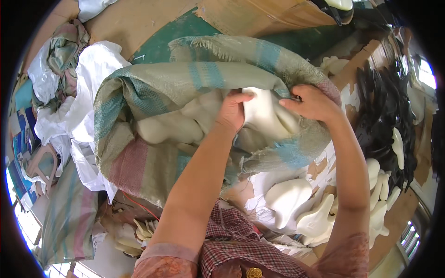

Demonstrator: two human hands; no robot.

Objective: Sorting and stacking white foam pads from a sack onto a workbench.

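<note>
A grey-green woven sack (162, 76) with blue and pink stripes lies in front of me, its frayed mouth wide. Inside are several cream-white moulded foam pieces (169, 127), smooth and shaped like bicycle saddles. My left hand (233, 110) reaches into the mouth and grips a white foam piece (263, 111), thumb on top and the other fingers hidden behind it. On the right, my right hand (315, 104) is bent at the sack's rim with its fingers curled at the fabric, close to the same foam piece. The sack's folds cover part of its contents.
More cream foam pieces (289, 197) lie at the lower right. Beyond them is a heap of glossy black pieces (382, 111). White plastic bags (95, 76) and another striped sack (69, 217) are at the left. Cardboard (264, 16) stands at the back beside a green surface (171, 34).
</note>
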